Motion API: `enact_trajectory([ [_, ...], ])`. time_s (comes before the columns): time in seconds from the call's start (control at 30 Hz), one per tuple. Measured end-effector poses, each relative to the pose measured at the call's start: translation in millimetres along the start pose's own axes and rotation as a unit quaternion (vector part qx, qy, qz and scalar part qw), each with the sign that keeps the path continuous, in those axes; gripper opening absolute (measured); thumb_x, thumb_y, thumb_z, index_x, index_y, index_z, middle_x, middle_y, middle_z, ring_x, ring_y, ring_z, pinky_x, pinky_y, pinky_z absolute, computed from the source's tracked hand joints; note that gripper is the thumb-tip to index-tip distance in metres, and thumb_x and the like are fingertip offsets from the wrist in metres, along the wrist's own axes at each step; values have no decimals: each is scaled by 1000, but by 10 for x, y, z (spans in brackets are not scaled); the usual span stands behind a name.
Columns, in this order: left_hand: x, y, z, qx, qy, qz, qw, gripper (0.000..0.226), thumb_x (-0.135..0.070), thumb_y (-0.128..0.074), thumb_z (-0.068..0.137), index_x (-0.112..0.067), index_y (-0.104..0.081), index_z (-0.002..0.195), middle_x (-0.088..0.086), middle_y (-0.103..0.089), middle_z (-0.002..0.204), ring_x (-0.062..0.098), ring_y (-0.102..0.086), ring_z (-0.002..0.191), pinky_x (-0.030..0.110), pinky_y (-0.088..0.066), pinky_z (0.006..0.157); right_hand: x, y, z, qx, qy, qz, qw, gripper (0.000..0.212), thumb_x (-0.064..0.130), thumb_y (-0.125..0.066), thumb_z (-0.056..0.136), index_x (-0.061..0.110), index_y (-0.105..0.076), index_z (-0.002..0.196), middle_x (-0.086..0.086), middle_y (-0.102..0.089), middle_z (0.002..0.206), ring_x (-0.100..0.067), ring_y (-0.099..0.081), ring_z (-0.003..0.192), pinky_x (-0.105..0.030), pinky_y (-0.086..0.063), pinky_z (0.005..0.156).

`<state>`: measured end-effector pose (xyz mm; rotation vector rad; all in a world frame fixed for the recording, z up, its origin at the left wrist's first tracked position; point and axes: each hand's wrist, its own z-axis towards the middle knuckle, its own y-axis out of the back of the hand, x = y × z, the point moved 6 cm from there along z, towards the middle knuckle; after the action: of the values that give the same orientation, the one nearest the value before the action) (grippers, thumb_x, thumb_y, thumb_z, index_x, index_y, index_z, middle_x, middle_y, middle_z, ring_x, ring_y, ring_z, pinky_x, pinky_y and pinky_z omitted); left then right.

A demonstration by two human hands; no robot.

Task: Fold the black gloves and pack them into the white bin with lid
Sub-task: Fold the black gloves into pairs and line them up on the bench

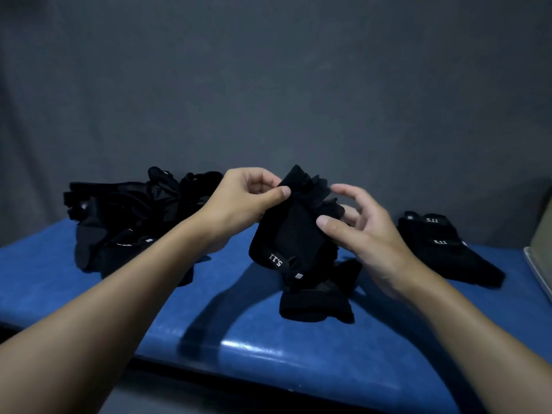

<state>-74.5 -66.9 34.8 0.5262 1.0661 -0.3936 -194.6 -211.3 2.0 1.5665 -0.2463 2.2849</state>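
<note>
A black fabric glove with a white "5.11" wrist label (pixel 294 234) is held above the glossy blue padded table top (pixel 227 324), its long axis running from the finger end (upper, far) down to the cuff (lower, near). The left hand (pixel 248 198) pinches the finger end between thumb and forefinger; the right hand (pixel 355 225) presses its thumb on the glove's mid-body, the other fingers spread loosely behind. Both hands lie equally near. A fold, judged from this grip, would bring the upper end down over the cuff. An unsorted heap of black gloves (pixel 131 216) lies left; a folded pair (pixel 442 246) lies right, beside a pale object at the right edge (pixel 537 264), possibly the white bin.
</note>
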Motion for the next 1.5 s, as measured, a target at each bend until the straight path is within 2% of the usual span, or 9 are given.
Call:
enact_trajectory([
  [0.23,-3,-71,21,-35,16,-86,996,11,-12,-66,93,-9,-65,83,8,-67,74,18,-58,63,30,-48,57,7,107,-41,26,-12,-8,1000,61,36,-79,76,26,-52,130,-11,-71,108,-21,-70,102,-24,-53,80],
  [0.4,55,-129,4,-48,18,-58,997,9,-10,-67,93,-11,-59,95,1,-59,66,11,-52,52,22,-46,48,16,209,-43,-34,23,-28,999,36,8,-70,87,15,-55,119,-19,-70,94,-27,-69,87,-46,-57,86],
  [0.57,141,-193,-88,-3,20,-35,999,22,-3,-59,96,-16,-41,95,14,-51,79,22,-52,69,32,-53,56,-41,332,-42,-69,27,-65,995,30,12,-65,92,23,-44,108,-10,-63,72,-28,-61,70,-54,-53,74],
  [0.73,241,-294,-195,58,52,-16,997,14,5,-58,95,-5,-65,101,12,-62,96,13,-64,69,30,-58,58,-72,418,-43,-106,36,-102,988,29,8,-64,92,21,-39,87,3,-51,62,-13,-42,56,-29,-38,57],
  [0.83,275,-314,-240,61,71,-16,995,28,5,-63,91,-6,-64,118,9,-61,111,10,-68,68,25,-58,58,-79,420,-36,-89,47,-134,986,23,11,-68,90,18,-51,77,2,-50,64,-11,-44,61,-32,-40,63],
  [0.93,316,-312,-262,57,79,7,995,40,2,-68,88,-6,-60,127,7,-59,120,11,-68,67,23,-56,58,-135,373,-52,-51,21,-130,990,6,16,-73,87,18,-68,90,3,-63,79,-9,-57,75,-31,-47,76],
  [1.17,470,-355,-339,88,137,31,986,48,3,-69,88,-3,-53,133,12,-59,125,23,-73,79,29,-58,57,-280,282,-126,20,-76,-258,963,41,29,-77,82,22,-65,120,4,-67,112,-18,-70,92,-40,-58,86],
  [1.4,563,-432,-429,135,146,127,972,47,-1,-68,89,-6,-50,133,6,-56,109,13,-66,56,24,-58,59,-397,270,-137,64,-64,-382,920,39,41,-71,85,32,-63,122,12,-61,117,-2,-60,90,-22,-47,84],
  [1.5,574,-378,-373,112,113,210,965,40,-19,-71,90,-16,-55,127,3,-51,113,9,-57,58,19,-49,57,-366,372,-85,11,-51,-389,920,31,35,-67,89,31,-63,119,11,-65,101,0,-59,66,-17,-47,61],
])
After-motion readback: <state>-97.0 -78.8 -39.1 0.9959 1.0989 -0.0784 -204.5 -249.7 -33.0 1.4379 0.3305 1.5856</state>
